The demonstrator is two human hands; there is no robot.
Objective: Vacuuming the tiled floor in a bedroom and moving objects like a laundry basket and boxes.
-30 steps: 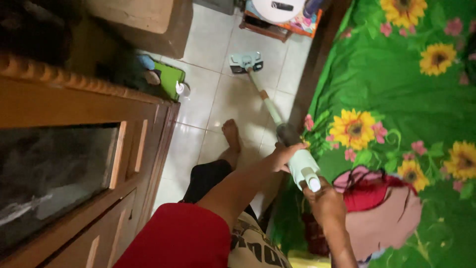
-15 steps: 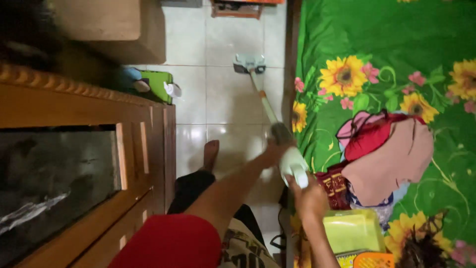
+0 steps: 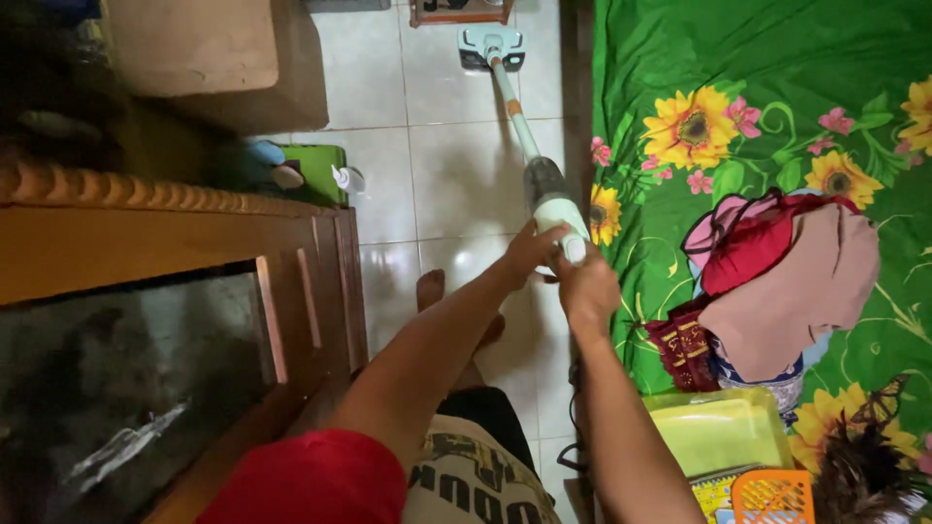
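Both hands, left hand (image 3: pixel 532 254) and right hand (image 3: pixel 585 288), gripping stick vacuum (image 3: pixel 549 189) handle, floor head (image 3: pixel 490 46) pushed farther across tiles (image 3: pixel 442 180), narrow aisle between wooden cabinet (image 3: pixel 291 291) and bed (image 3: pixel 777 97).

The floor (image 3: pixel 456 175) is laid with glossy pale tiles. The bed (image 3: pixel 777 78) is covered in smooth printed cloth, and the cabinet (image 3: pixel 175 243) is made of polished wood with dark glass.

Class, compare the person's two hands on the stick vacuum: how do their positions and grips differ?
The left hand grips the side of the stick vacuum body; the right hand wraps its handle end. The left hand sits further from the bed than the right hand. Both hold the same vacuum.
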